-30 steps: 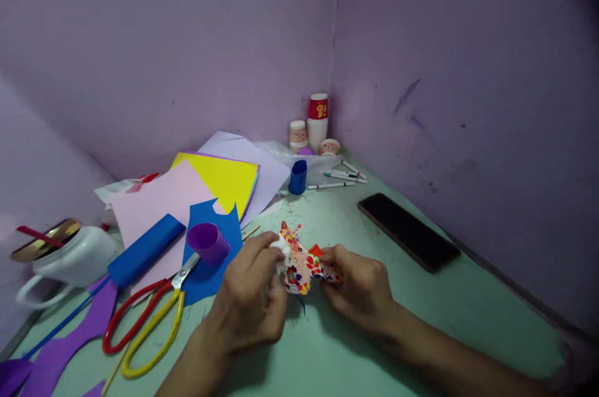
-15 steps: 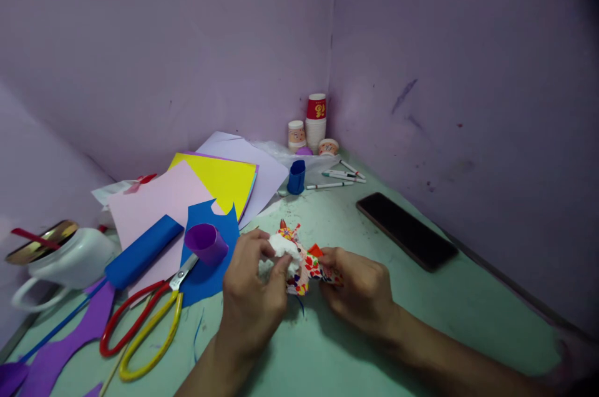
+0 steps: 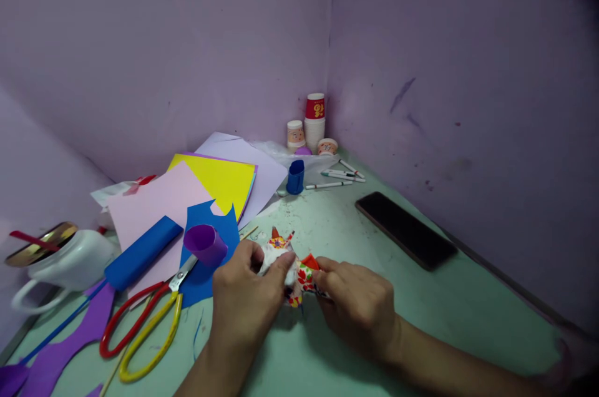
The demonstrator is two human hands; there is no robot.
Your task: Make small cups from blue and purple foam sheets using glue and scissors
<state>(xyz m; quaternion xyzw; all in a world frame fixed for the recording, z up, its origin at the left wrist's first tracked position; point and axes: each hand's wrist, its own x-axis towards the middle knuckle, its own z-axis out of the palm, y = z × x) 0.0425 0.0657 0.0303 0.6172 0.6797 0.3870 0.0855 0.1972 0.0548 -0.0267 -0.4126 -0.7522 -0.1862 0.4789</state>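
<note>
Between both hands, just above the table, is a small floral-patterned craft figure (image 3: pixel 306 277) in red, yellow and green, with an orange piece on top. My left hand (image 3: pixel 250 294) is closed on its left part, where a crumpled white wad (image 3: pixel 274 255) bulges between thumb and fingers. Whether this wad is tissue or cotton I cannot tell. With thumb and fingers pinched, my right hand (image 3: pixel 358 297) grips the figure's right end. Fingers on both sides hide much of its shape. Close to my left hand stands a purple paper tube (image 3: pixel 206 245).
Red-and-yellow-handled scissors (image 3: pixel 154 316) lie at left beside blue paper (image 3: pixel 201 284). A white mug (image 3: pixel 70 259), a rolled blue sheet (image 3: pixel 143 252) and yellow paper (image 3: pixel 215 181) are behind. Paper cups (image 3: pixel 315 128), pens (image 3: pixel 330 185) and a blue tube (image 3: pixel 296 177) stand further back. A phone (image 3: pixel 406 230) lies right.
Both hands have shifted slightly with the figure, the left one leftward and nearer me. My left thumb now presses over the white wad, covering more of it.
</note>
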